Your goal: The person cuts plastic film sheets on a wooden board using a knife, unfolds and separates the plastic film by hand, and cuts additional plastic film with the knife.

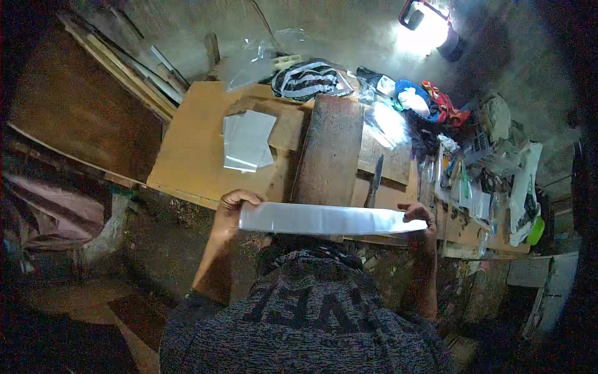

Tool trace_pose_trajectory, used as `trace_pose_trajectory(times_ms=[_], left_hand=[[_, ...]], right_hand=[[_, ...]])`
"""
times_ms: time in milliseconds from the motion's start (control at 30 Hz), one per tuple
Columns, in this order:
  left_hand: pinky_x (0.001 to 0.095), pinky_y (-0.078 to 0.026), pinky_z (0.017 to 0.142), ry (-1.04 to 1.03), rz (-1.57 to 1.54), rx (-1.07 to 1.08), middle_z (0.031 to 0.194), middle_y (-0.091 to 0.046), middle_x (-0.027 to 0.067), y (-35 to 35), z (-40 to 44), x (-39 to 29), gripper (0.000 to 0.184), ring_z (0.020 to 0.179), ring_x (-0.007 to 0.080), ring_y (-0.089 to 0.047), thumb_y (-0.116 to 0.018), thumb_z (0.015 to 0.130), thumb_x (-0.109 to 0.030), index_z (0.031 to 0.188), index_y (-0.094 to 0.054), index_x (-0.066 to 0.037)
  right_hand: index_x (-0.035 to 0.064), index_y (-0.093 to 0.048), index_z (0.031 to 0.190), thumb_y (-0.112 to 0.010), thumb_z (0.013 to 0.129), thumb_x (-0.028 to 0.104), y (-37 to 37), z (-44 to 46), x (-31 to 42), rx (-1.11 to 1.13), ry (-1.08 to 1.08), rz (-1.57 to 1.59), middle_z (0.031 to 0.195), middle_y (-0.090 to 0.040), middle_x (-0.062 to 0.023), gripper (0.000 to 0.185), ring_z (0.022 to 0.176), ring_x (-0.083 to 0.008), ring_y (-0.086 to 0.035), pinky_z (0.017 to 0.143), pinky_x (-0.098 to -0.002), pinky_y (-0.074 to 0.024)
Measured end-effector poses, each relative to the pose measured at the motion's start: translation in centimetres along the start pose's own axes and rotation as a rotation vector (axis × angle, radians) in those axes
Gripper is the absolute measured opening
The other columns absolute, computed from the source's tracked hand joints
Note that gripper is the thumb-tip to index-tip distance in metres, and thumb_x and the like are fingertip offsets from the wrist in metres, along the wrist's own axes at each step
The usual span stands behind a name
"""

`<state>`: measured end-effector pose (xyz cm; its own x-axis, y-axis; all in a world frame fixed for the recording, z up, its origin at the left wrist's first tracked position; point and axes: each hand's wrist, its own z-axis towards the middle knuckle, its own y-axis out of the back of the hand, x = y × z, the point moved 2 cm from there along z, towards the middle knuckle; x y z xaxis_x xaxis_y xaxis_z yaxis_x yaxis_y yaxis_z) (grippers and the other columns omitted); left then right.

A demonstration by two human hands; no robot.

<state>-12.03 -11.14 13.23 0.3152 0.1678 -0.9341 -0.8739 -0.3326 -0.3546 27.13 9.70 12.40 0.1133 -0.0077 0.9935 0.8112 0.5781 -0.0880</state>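
Note:
A long, glossy strip of translucent plastic film point(330, 219) stretches level between my hands, above the table's near edge. My left hand point(235, 204) is closed on its left end, thumb on top. At the other end, my right hand point(418, 215) pinches the film, its fingers partly in shadow. Behind the strip lies a dark wooden board point(330, 143), running away from me. A knife point(375, 181) rests to the right of that board, its blade pointing away. Several flat pale plastic sheets point(249, 142) are stacked loosely on the left.
The wooden table point(193, 143) holds a black-and-white striped bag point(311, 80) at the back. Crumpled bags and a red cloth-like bundle point(445, 106) crowd the right rear, beside a plastic crate point(479, 149). A bright lamp point(430, 28) hangs on the wall. Planks point(124, 68) lean at the left.

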Motion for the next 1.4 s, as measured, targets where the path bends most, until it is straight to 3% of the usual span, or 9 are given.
trace_pose_trajectory(times_ms=[167, 333, 467, 633, 900, 1033, 1133, 1200, 1400], left_hand=[[0.0320, -0.050, 0.081, 0.123, 0.216, 0.140, 0.093, -0.067, 0.0124, 0.9, 0.4, 1.8, 0.021, 0.090, 0.0179, -0.063, -0.073, 0.072, -0.005, 0.089, -0.062, -0.004], [0.0314, -0.052, 0.078, 0.090, 0.130, 0.063, 0.091, -0.067, 0.0081, 0.6, 0.0, 0.8, 0.027, 0.084, 0.0159, -0.063, -0.076, 0.073, -0.012, 0.093, -0.061, -0.003], [0.0292, -0.051, 0.077, 0.269, 0.324, -0.154, 0.087, -0.066, 0.0048, -1.0, 0.5, -2.0, 0.024, 0.080, 0.0132, -0.061, -0.073, 0.074, -0.006, 0.095, -0.063, -0.001], [0.0261, -0.048, 0.073, -0.026, 0.390, 0.056, 0.085, -0.066, 0.0024, -2.1, 2.9, -4.3, 0.018, 0.079, 0.0099, -0.059, -0.064, 0.074, 0.003, 0.092, -0.065, -0.001], [0.0373, -0.048, 0.072, -0.028, 1.088, 0.296, 0.087, -0.065, 0.0150, -10.3, 5.4, -8.0, 0.016, 0.082, 0.0318, -0.063, -0.064, 0.074, -0.011, 0.089, -0.065, -0.005], [0.0374, -0.048, 0.073, -0.108, 1.127, 0.430, 0.084, -0.065, 0.0151, -10.9, 5.8, -9.1, 0.020, 0.081, 0.0314, -0.063, -0.066, 0.073, -0.007, 0.093, -0.064, -0.006], [0.0280, -0.048, 0.070, -0.065, 0.781, 0.326, 0.082, -0.067, 0.0061, -10.2, 6.2, -9.5, 0.018, 0.078, 0.0120, -0.061, -0.067, 0.078, -0.001, 0.096, -0.065, -0.002], [0.0279, -0.048, 0.073, -0.040, 0.523, 0.243, 0.085, -0.066, 0.0043, -10.0, 6.2, -8.9, 0.016, 0.081, 0.0112, -0.060, -0.067, 0.079, -0.001, 0.095, -0.065, -0.003], [0.0271, -0.047, 0.080, 0.080, 0.030, -0.047, 0.096, -0.066, 0.0035, -12.5, 4.5, -6.5, 0.024, 0.087, 0.0112, -0.060, -0.071, 0.079, -0.007, 0.101, -0.063, -0.004]], right_hand=[[0.0007, -0.056, 0.091, -0.071, 0.066, 0.063, -1.6, 0.0, -0.5, -0.066, -0.094, 0.106, 0.105, -0.060, -0.0187, 0.069, 0.088, -0.0222, -0.063, 0.072, -0.0330, -0.0517], [-0.0001, -0.055, 0.092, -0.066, 0.085, 0.025, -3.1, 0.8, 0.3, 0.010, -0.064, 0.040, 0.100, -0.061, -0.0152, 0.028, 0.083, -0.0212, -0.063, 0.070, -0.0323, -0.0535], [0.0008, -0.056, 0.097, -0.065, 0.084, 0.019, -2.5, 1.0, -0.9, -0.005, -0.156, 0.192, 0.099, -0.061, -0.0134, 0.024, 0.088, -0.0193, -0.061, 0.077, -0.0314, -0.0513], [0.0019, -0.053, 0.113, -0.067, 0.081, 0.009, -4.4, 2.5, -0.8, -0.218, 0.064, -0.584, 0.109, -0.058, -0.0116, 0.036, 0.107, -0.0223, -0.054, 0.095, -0.0335, -0.0421], [0.0049, -0.048, 0.122, -0.077, 0.071, 0.015, -17.6, 4.0, 8.2, 0.243, 0.395, -0.696, 0.119, -0.054, -0.0159, 0.060, 0.111, -0.0306, -0.053, 0.091, -0.0374, -0.0446], [0.0026, -0.059, 0.100, -0.065, 0.083, 0.025, -18.2, 6.0, 7.8, 0.125, 0.448, -0.613, 0.095, -0.062, -0.0152, 0.028, 0.086, -0.0319, -0.062, 0.072, -0.0369, -0.0503], [0.0011, -0.060, 0.089, -0.059, 0.088, 0.021, -17.6, 6.6, 10.1, 0.077, 0.361, -0.519, 0.077, -0.059, -0.0105, 0.020, 0.069, -0.0184, -0.058, 0.061, -0.0297, -0.0452], [0.0013, -0.056, 0.084, -0.058, 0.089, 0.017, -16.9, 7.4, 9.9, 0.061, 0.173, -0.390, 0.067, -0.052, -0.0052, 0.017, 0.064, -0.0074, -0.047, 0.057, -0.0256, -0.0388], [0.0014, -0.057, 0.090, -0.057, 0.089, 0.012, -17.5, 8.0, 9.3, 0.002, 0.275, -0.159, 0.076, -0.057, -0.0043, 0.011, 0.070, -0.0094, -0.051, 0.064, -0.0253, -0.0415]])
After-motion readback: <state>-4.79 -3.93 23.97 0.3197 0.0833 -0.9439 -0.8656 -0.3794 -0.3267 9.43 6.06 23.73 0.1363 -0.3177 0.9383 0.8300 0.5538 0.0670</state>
